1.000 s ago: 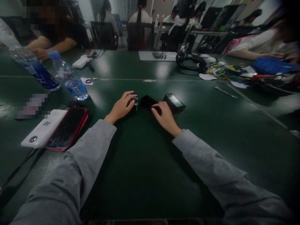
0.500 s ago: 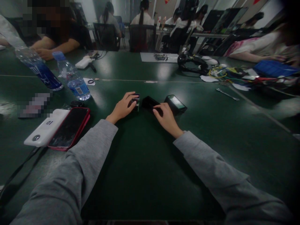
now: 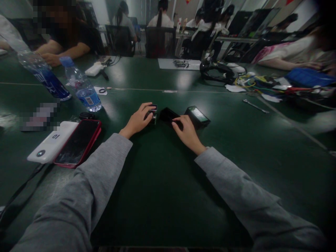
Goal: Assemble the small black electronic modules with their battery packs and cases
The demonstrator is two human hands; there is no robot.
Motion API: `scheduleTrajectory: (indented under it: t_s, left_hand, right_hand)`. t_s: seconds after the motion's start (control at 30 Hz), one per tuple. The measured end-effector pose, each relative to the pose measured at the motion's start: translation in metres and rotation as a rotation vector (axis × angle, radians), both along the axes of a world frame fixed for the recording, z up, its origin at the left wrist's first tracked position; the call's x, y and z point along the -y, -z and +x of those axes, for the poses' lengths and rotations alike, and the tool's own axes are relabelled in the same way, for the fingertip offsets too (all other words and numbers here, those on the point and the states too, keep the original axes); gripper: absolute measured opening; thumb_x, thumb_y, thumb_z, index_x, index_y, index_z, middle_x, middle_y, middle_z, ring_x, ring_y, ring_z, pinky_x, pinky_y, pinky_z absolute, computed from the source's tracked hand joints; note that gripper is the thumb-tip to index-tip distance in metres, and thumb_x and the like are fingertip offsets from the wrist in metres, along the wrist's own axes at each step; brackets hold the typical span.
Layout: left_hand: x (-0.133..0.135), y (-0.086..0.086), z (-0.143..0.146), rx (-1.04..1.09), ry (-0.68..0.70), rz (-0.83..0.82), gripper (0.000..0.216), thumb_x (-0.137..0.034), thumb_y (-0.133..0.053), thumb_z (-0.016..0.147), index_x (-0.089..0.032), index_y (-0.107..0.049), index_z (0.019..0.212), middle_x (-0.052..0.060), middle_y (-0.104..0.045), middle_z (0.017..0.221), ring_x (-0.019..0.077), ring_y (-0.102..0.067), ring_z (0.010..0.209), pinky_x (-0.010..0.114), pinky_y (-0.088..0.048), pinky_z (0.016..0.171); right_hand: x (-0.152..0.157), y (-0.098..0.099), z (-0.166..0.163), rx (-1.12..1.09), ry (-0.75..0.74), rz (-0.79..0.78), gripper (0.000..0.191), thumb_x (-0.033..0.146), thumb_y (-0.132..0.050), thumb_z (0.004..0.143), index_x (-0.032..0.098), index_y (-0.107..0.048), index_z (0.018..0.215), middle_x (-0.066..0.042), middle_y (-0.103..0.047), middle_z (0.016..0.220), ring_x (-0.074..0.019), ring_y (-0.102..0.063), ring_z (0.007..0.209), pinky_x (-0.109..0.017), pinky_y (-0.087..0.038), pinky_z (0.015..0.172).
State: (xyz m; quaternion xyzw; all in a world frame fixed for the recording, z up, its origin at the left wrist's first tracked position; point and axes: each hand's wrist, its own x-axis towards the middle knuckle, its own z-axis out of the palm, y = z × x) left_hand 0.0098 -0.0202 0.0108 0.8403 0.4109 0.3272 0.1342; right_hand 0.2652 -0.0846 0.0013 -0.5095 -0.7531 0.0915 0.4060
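Note:
My left hand point(image 3: 139, 118) rests on the green table with its fingers curled over a small dark rectangular object point(image 3: 154, 118) that has a coloured printed face. Most of that object is hidden under the fingers. Beside it lies a black box point(image 3: 167, 114), apparently hollow on its near side. The thumb and fingers of my right hand point(image 3: 188, 132) pinch the near right edge of this black box. Just beyond my right hand sits a second dark box point(image 3: 198, 115) with a pale green picture on top; it stands apart from my fingers.
On the left lie a red-cased phone point(image 3: 78, 142), a white device point(image 3: 52, 141) with a strap, and two water bottles, one blue-capped point(image 3: 81, 85). A wrench point(image 3: 255, 106) lies to the right, near heaped cables point(image 3: 252, 80). Other people sit around the table and behind it.
Both hands keep their places on the small objects. The whole view has shifted very slightly; nothing else visibly moves.

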Motion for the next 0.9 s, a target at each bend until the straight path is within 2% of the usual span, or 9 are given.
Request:
scheduleTrajectory:
  t_s: [0.7, 0.9]
  left_hand:
    - [-0.0022, 0.0025, 0.0000, 0.003, -0.006, 0.009, 0.038, -0.039, -0.038, 0.101, -0.029, -0.050, 0.136, 0.006, -0.041, 0.151, 0.0255, -0.054, 0.127, 0.047, -0.048, 0.107]
    - [-0.0022, 0.0023, -0.0004, -0.004, -0.004, 0.012, 0.039, -0.039, -0.037, 0.101, -0.028, -0.050, 0.136, 0.006, -0.041, 0.151, 0.0251, -0.054, 0.127, 0.047, -0.048, 0.106]
  right_hand:
    - [-0.0001, -0.0002, -0.0005, 0.019, -0.002, 0.000, 0.021, 0.035, -0.053, 0.095, 0.020, -0.062, 0.105, -0.011, -0.054, 0.108, -0.0267, -0.056, 0.104, -0.047, -0.049, 0.094]
    - [0.0015, -0.0010, -0.0028, 0.099, -0.002, 0.004, 0.022, 0.033, -0.054, 0.093, 0.018, -0.062, 0.107, -0.013, -0.053, 0.110, -0.0274, -0.058, 0.098, -0.046, -0.051, 0.086]
